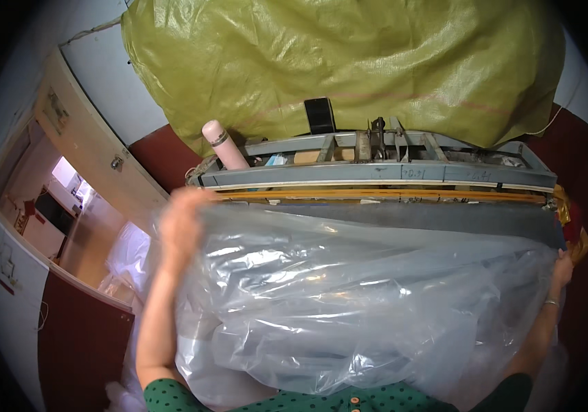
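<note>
A large clear plastic sheet [349, 295] lies bunched across my front, spread between both arms. My left hand [182, 221] is raised at the sheet's upper left corner, blurred, fingers closed on its edge. My right hand [561, 266] grips the sheet's right edge, a thin bangle on the wrist. The sheet's upper edge lies against the grey metal frame of a long bench machine [376, 175] with an orange strip along its front.
A big olive-green woven sack [349, 62] hangs over the machine at the back. A pink bottle [224, 144] and a black block [320, 114] stand on the frame. An open doorway [67, 199] is on the left, with more plastic [128, 250] heaped beside it.
</note>
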Demonstrator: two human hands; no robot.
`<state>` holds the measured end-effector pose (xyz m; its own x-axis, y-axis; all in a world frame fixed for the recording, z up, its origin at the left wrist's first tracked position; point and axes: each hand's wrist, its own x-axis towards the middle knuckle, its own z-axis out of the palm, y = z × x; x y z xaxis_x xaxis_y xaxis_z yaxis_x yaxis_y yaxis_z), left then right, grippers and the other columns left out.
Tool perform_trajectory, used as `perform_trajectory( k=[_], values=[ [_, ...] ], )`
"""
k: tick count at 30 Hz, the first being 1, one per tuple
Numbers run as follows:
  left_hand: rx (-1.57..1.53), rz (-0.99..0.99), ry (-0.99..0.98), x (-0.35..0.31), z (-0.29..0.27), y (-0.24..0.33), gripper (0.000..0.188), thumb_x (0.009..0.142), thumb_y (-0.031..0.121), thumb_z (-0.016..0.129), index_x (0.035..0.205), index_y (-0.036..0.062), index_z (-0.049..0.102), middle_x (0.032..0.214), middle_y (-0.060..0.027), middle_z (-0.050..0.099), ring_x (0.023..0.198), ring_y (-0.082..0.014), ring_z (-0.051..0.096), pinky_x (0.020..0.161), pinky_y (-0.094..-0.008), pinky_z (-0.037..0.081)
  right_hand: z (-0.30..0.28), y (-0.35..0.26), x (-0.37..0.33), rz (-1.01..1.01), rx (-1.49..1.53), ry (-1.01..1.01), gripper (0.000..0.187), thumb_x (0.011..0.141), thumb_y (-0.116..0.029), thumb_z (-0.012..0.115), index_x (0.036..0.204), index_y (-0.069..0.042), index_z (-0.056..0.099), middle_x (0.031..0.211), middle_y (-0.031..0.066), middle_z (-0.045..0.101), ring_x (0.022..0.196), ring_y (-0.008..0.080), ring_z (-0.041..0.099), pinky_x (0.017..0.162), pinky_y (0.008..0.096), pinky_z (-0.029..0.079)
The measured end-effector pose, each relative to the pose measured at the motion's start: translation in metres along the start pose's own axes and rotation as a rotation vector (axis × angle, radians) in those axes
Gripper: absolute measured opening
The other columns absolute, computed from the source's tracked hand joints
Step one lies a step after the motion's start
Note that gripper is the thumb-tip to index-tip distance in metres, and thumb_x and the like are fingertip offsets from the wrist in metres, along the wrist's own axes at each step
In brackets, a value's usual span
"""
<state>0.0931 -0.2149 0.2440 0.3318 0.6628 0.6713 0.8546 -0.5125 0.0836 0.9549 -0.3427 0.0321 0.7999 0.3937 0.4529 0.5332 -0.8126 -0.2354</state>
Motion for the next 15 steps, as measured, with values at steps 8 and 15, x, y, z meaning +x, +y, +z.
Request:
perform_trajectory(
  k=[8,15],
  values=[
    [-0.086,-0.107,-0.612,-0.141,0.074,-0.051,0.068,0.077,0.043,0.061,0.13,0.0068,0.04,0.137,-0.0156,0.034,0.13,-0.0363,0.025,0.101,-0.0492,0.023,0.009,-0.009,0.001,-0.008,0.11,-0.132,0.041,0.09,-0.042,0.04,0.098,-0.005,0.059,0.094,0.0199,0.061,0.091,0.0397,0.055,0.074,0.0449,0.042],
    [0.02,-0.246,-0.478,-0.099,0.113,-0.065,0.018,0.075,0.015,0.064,0.09,0.006,0.062,0.092,-0.0073,0.06,0.096,-0.0269,0.05,0.084,-0.0408,0.035,0.016,-0.006,0.005,-0.005,0.215,-0.097,0.046,0.089,-0.045,0.044,0.092,-0.001,0.057,0.092,0.0194,0.06,0.087,0.0391,0.055,0.073,0.0419,0.042]
  ],
)
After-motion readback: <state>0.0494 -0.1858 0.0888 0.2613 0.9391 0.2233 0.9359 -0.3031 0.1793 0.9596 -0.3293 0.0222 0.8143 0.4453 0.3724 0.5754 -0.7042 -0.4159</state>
